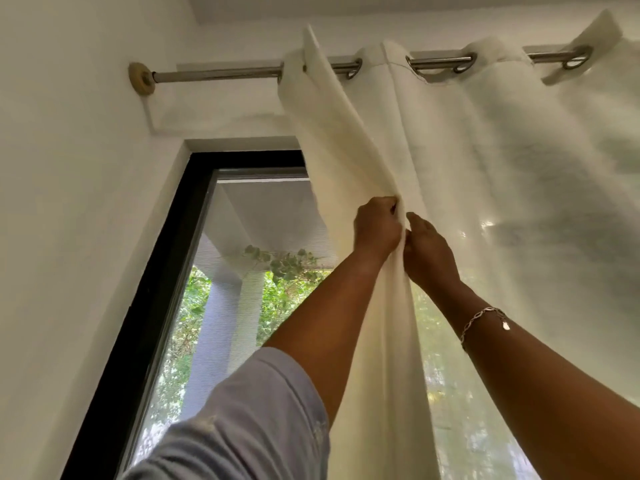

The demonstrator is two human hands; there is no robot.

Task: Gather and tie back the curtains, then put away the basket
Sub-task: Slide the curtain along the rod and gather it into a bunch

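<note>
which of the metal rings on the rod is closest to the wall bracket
The ring just right of the curtain's folded leading edge. The two other clearly visible rings sit further right along the rod, away from the bracket.

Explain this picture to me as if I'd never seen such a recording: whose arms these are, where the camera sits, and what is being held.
There is no machine here. A person wears a wide-angle camera on the head, so you see their own arms reaching up and away from you. The left hand and the right hand, which has a bracelet at the wrist, both pinch a fold of the cream curtain. The curtain hangs by metal rings from a rod fixed to the wall. To the left, the window is uncovered, showing greenery outside. No basket is in view.
</note>
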